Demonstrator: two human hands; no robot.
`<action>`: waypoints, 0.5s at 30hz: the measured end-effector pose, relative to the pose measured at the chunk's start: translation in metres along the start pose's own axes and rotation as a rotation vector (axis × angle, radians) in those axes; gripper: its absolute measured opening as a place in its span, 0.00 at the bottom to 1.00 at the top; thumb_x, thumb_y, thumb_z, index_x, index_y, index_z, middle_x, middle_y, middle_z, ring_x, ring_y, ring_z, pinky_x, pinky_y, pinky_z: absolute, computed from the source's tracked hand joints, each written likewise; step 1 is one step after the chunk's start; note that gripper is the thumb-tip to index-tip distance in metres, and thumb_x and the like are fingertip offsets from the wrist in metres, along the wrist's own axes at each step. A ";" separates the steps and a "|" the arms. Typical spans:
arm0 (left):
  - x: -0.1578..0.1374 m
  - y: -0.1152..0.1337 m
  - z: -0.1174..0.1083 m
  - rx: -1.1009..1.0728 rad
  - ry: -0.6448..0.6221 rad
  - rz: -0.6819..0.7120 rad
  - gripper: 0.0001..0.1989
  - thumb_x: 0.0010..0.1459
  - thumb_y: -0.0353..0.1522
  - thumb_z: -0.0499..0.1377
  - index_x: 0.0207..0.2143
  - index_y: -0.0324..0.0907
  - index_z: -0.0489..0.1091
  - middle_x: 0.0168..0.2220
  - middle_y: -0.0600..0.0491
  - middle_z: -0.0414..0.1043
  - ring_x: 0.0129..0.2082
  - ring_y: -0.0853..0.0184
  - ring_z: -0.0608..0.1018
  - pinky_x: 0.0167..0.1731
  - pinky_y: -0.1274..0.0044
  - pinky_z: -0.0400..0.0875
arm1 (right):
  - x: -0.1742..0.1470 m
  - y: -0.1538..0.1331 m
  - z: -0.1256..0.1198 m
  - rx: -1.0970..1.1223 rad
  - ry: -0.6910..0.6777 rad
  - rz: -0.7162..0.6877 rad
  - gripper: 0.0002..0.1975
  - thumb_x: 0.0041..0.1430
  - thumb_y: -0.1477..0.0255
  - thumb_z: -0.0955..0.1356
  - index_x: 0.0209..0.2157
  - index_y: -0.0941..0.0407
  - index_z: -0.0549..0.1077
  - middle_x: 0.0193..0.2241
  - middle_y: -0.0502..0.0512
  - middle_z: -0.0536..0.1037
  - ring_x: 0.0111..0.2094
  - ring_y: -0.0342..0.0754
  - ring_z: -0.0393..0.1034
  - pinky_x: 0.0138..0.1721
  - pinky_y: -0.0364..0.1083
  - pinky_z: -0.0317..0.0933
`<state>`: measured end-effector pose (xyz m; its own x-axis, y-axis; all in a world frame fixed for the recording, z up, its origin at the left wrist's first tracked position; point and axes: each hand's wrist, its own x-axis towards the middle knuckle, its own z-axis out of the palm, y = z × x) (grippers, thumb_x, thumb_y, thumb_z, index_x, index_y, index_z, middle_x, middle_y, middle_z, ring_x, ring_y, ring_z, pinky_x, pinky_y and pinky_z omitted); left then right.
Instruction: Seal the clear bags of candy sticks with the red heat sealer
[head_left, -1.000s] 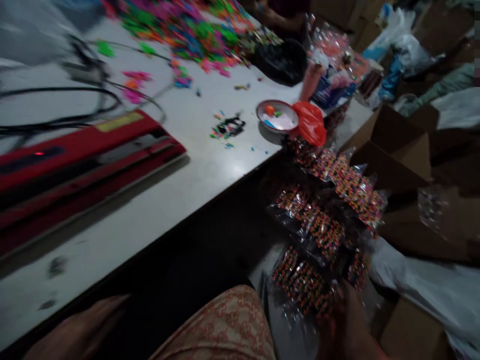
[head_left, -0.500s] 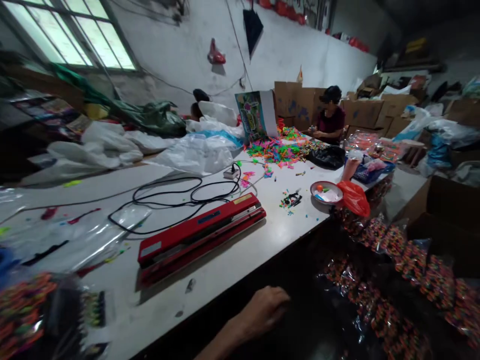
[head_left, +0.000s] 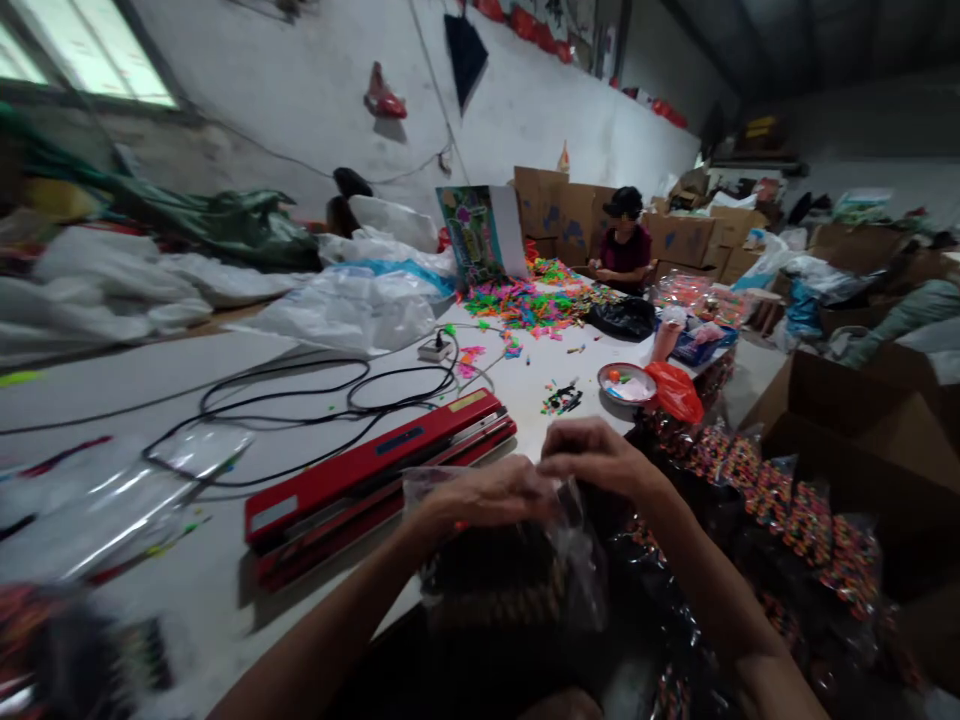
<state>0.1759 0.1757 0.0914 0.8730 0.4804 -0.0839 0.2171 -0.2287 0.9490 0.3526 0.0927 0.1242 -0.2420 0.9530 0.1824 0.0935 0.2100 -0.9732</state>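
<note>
A clear plastic bag (head_left: 589, 570) hangs in front of me at the table's near edge, with dark pieces and a row of small pale-tipped ones inside. My left hand (head_left: 502, 492) is closed on its top edge, palm down. Beside it my right hand (head_left: 589, 455) has its fingers curled at the same edge, close to the left fingertips. Some fingertips are blurred or hidden. Just beyond the bag, a red bag sealer (head_left: 382, 470) lies on the white table (head_left: 202, 600).
A black cable (head_left: 300, 365) loops behind the sealer. Colourful plastic pieces (head_left: 525, 305) are heaped farther back, near a seated person (head_left: 626, 245). A bowl (head_left: 626, 384) and a red bag (head_left: 675, 390) sit at the right. Filled bags (head_left: 795, 510) line the right side beside an open carton (head_left: 862, 420).
The view has turned right. One hand was visible low over the dark area with no bag seen in it; now both hands are up together at the clear bag's top.
</note>
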 end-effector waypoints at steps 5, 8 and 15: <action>-0.076 -0.070 -0.036 -0.313 0.541 -0.162 0.22 0.51 0.48 0.60 0.22 0.37 0.74 0.20 0.52 0.70 0.19 0.71 0.68 0.19 0.80 0.60 | 0.031 0.074 0.012 0.197 -0.012 0.075 0.34 0.49 0.58 0.72 0.57 0.53 0.63 0.50 0.59 0.70 0.48 0.49 0.65 0.44 0.47 0.61; -0.103 -0.114 -0.031 -0.668 0.866 -0.285 0.24 0.46 0.50 0.62 0.25 0.36 0.74 0.19 0.50 0.71 0.18 0.68 0.71 0.19 0.79 0.64 | 0.040 0.134 0.034 0.192 -0.149 0.278 0.44 0.43 0.56 0.74 0.60 0.55 0.60 0.48 0.61 0.71 0.48 0.52 0.65 0.45 0.49 0.61; -0.114 -0.172 -0.035 -0.969 1.163 -0.323 0.24 0.41 0.47 0.68 0.31 0.36 0.73 0.21 0.51 0.74 0.18 0.66 0.75 0.21 0.76 0.71 | 0.084 0.210 0.090 0.137 -0.151 0.449 0.23 0.48 0.56 0.71 0.38 0.60 0.77 0.22 0.49 0.70 0.25 0.41 0.59 0.27 0.42 0.52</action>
<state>0.0236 0.1893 -0.0517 -0.0627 0.8760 -0.4783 -0.4343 0.4075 0.8033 0.2651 0.1978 -0.0776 -0.3450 0.8983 -0.2720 0.0953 -0.2548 -0.9623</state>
